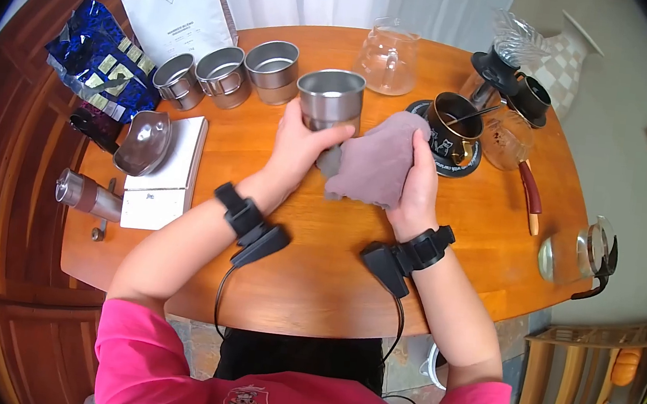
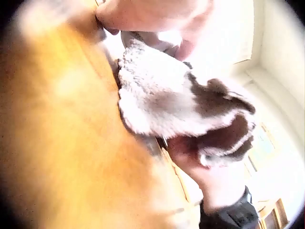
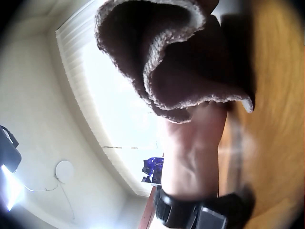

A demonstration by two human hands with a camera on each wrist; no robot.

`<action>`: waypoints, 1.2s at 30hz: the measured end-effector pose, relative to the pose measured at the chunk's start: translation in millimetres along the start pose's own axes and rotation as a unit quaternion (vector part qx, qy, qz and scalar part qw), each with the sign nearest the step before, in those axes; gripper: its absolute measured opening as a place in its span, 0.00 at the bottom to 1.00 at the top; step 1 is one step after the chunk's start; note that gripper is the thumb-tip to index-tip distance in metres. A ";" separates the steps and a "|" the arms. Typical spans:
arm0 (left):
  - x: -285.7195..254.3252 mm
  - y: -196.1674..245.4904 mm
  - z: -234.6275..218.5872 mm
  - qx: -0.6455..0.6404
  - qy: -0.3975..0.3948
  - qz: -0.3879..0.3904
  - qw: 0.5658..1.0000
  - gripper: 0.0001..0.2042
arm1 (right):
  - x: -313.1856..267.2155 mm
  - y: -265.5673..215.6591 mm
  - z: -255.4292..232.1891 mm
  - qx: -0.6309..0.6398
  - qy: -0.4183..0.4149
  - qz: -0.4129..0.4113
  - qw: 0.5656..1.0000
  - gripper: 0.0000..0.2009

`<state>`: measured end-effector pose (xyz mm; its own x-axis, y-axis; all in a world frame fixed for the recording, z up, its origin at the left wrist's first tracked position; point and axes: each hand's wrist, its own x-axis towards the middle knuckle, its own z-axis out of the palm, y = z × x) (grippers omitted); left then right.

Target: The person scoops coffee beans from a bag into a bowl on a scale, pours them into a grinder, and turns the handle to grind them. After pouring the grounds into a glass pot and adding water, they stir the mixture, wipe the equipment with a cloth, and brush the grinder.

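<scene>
In the head view my left hand (image 1: 296, 149) grips a brushed steel cup (image 1: 329, 107) by its lower side, mouth up, above the middle of the table. My right hand (image 1: 420, 183) holds a mauve cloth (image 1: 376, 160) beside the cup, thumb along its right edge. A grey patch of cloth shows at the cup's base. The fingers behind the cloth are hidden. Folds of the cloth (image 2: 157, 90) fill the middle of the left wrist view. From the right wrist, the cloth's fuzzy edge (image 3: 155, 62) hangs in front of my left hand (image 3: 198, 124).
Three steel cups (image 1: 224, 77) line the back left, by a white coffee bag (image 1: 174, 9) and a blue bag (image 1: 100, 57). A white scale (image 1: 156, 203) lies left. Glass servers (image 1: 389, 62), a dark mug (image 1: 453, 129) and a glass kettle (image 1: 573, 254) stand behind and right.
</scene>
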<state>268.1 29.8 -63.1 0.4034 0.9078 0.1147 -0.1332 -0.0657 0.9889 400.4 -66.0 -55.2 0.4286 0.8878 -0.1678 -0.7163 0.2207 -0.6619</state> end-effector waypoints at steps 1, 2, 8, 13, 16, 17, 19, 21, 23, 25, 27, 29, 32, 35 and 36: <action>-11.7 6.4 -4.4 -0.008 -0.013 -0.004 1.000 0.31 | 1.2 1.4 -1.6 0.001 0.000 0.002 1.000 0.13; -22.3 9.1 -8.9 -0.007 -0.013 -0.006 1.000 0.31 | 3.4 2.6 -5.4 0.016 -0.013 -0.016 1.000 0.14; -66.9 20.8 -37.0 -0.003 -0.086 -0.008 0.996 0.36 | -10.2 -0.9 7.7 0.016 -0.051 -0.148 0.988 0.16; -86.1 37.6 -49.3 0.016 -0.100 -0.017 0.995 0.37 | -43.2 0.2 33.6 -0.134 -0.123 -0.259 0.949 0.19; -90.7 44.4 -53.3 -0.046 -0.089 -0.045 0.994 0.36 | -58.0 4.1 35.6 -0.231 -0.173 -0.255 0.923 0.18; -90.9 42.0 -57.0 -0.049 -0.084 -0.048 0.994 0.36 | -59.8 2.5 31.4 -0.319 -0.225 -0.225 0.893 0.17; -91.3 37.0 -64.2 -0.007 -0.074 -0.020 0.997 0.36 | -64.8 5.9 34.1 -0.393 -0.263 -0.173 0.864 0.14; -96.1 38.3 -66.2 -0.036 -0.079 -0.026 0.996 0.35 | -66.0 3.7 36.4 -0.403 -0.268 -0.139 0.864 0.14; -100.0 44.5 -64.9 -0.063 -0.089 -0.031 0.994 0.35 | -64.1 1.6 32.6 -0.413 -0.269 -0.109 0.863 0.14; -101.9 50.3 -62.6 -0.122 -0.092 -0.081 0.985 0.33 | -60.1 -0.9 29.1 -0.394 -0.271 0.036 0.878 0.15; -102.2 48.2 -62.4 -0.135 -0.083 -0.087 0.984 0.32 | -52.0 8.6 19.6 -0.346 -0.278 0.060 0.894 0.16; -100.9 43.0 -64.1 -0.148 -0.073 -0.091 0.982 0.31 | -53.7 13.9 25.1 -0.296 -0.287 0.084 0.907 0.16; -99.3 33.7 -68.4 -0.052 -0.074 -0.040 0.995 0.30 | -62.6 17.8 37.0 -0.199 -0.213 0.131 0.948 0.16; -101.3 40.0 -64.3 -0.100 -0.099 -0.043 0.989 0.29 | -52.0 15.2 22.2 -0.124 -0.254 0.176 0.943 0.15; -100.7 40.6 -64.2 -0.098 -0.101 -0.032 0.990 0.28 | -48.1 14.0 15.7 -0.109 -0.264 0.192 0.939 0.16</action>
<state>163.9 -37.7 -40.6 0.5874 0.8045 0.0877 -0.2659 0.0894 0.9599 361.1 -99.3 -44.9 -0.2123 0.9741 -0.0778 -0.6085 -0.1941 -0.7695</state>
